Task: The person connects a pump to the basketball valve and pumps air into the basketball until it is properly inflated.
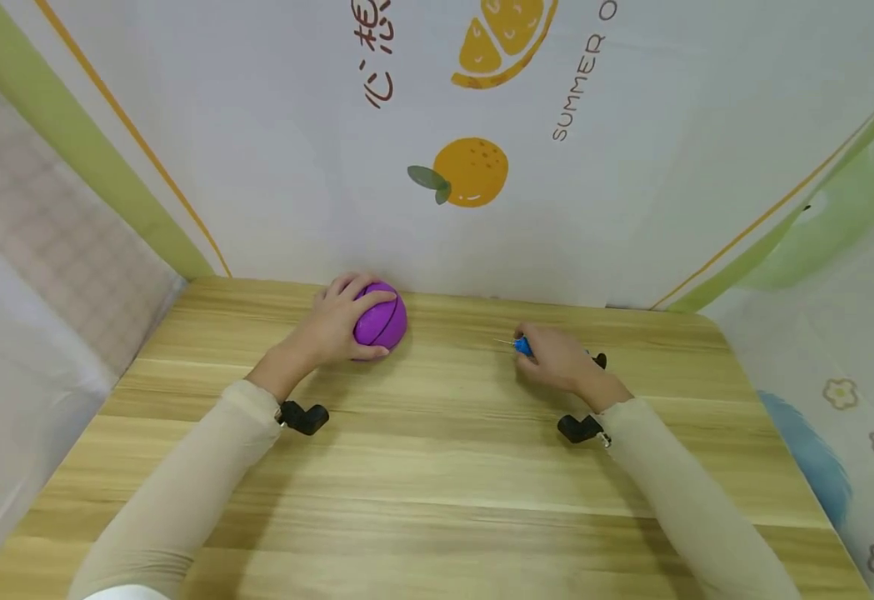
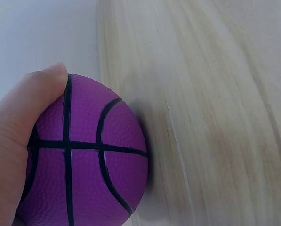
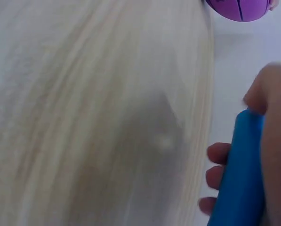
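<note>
A small purple basketball [image 1: 382,323] with black seams sits on the table near its back edge. My left hand [image 1: 334,321] grips it from the left, the fingers over its top and the thumb low on the near side. The left wrist view shows the ball [image 2: 91,160] close up, with part of the hand [image 2: 8,141] along its side. To the right, my right hand [image 1: 556,358] holds a blue ball pump [image 1: 522,346]. Its thin needle points left towards the ball, and a black end shows behind the hand. In the right wrist view, fingers wrap the pump's blue barrel [image 3: 241,174].
The wood-grain table [image 1: 437,467] meets a white printed cloth [image 1: 294,167] at its back edge. More cloth hangs at the left and right sides. A black wrist camera [image 1: 305,418] sits by the left cuff, another camera [image 1: 581,429] by the right.
</note>
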`<state>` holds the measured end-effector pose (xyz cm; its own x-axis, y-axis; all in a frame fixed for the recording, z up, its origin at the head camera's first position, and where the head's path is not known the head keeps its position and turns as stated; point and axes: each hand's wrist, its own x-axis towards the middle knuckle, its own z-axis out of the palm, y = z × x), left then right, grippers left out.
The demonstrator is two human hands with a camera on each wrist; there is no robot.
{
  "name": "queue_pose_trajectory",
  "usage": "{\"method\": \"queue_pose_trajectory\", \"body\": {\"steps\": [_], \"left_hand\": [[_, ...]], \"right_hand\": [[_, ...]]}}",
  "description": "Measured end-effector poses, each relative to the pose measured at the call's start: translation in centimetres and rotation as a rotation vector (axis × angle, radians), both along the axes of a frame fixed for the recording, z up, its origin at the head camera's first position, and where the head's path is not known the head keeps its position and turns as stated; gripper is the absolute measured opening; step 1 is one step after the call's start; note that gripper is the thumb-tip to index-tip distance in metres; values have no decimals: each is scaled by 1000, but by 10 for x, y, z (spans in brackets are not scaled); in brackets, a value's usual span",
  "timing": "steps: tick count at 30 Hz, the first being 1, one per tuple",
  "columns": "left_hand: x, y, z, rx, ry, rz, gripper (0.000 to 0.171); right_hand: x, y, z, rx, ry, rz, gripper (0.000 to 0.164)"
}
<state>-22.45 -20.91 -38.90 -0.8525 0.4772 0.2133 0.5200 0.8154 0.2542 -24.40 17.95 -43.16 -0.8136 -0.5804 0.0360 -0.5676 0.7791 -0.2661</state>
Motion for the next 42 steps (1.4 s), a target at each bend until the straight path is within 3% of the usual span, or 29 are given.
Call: {"method": "queue_pose_trajectory", "body": {"steps": [6, 13, 23, 33, 42], "left_hand": [[2, 4, 0, -15, -10, 0, 90], [3, 6, 0, -61, 42, -19, 95], [5, 4, 2, -63, 89, -2, 81], [6, 3, 2, -62, 116, -8, 83], [7, 2, 3, -63, 82, -1, 87]], "right_hand": [[0, 5, -9, 23, 98, 67, 36], [-5, 6, -18, 56, 185, 111, 35], [-7, 6, -18, 56, 151, 95, 39], [-9, 4, -18, 66, 104, 61, 44], [-7, 5, -19, 65, 95, 32, 49]]}}
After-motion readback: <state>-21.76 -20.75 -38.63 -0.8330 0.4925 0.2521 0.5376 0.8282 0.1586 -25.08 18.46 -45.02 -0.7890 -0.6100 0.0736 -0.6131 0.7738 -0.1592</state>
